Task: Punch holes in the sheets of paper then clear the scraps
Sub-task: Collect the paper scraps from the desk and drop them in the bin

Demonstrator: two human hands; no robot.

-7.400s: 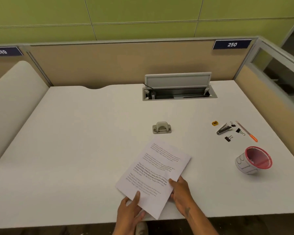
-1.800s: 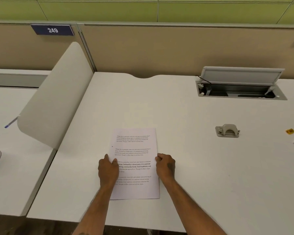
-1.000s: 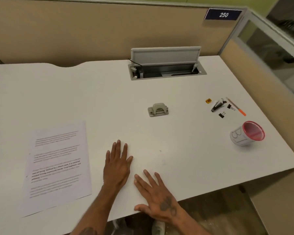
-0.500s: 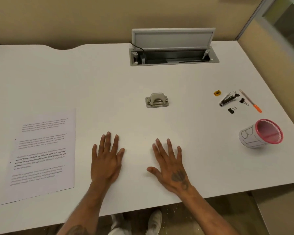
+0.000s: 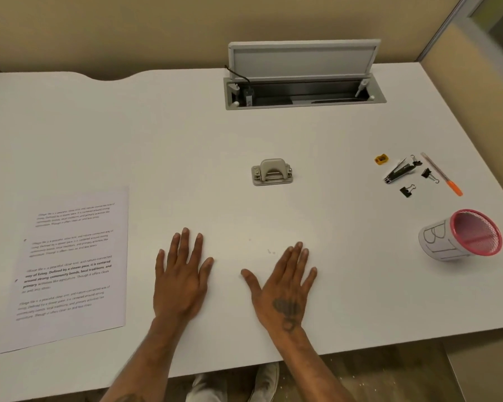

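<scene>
On the surface (image 5: 186,146), the printed sheet (image 5: 70,268) lies at the near left. The left hand (image 5: 180,282) and right hand (image 5: 285,288) rest flat beside it, near the front edge. The hole punch (image 5: 272,172) sits behind them, mid-surface; the open cable tray (image 5: 302,94) lies farther back. At right, a pen (image 5: 442,174), nail clipper (image 5: 397,172) and binder clips (image 5: 407,190) lie behind a tipped pen cup (image 5: 459,239).

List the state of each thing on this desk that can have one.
Left hand: flat on desk, empty.
Right hand: flat, empty.
Printed white paper sheets: lying flat at left, untouched.
Grey metal hole punch: upright, lever up, nothing inserted.
Pink mesh cup with paper label: tipped on its side.
Grey cable-tray lid: raised open.
</scene>
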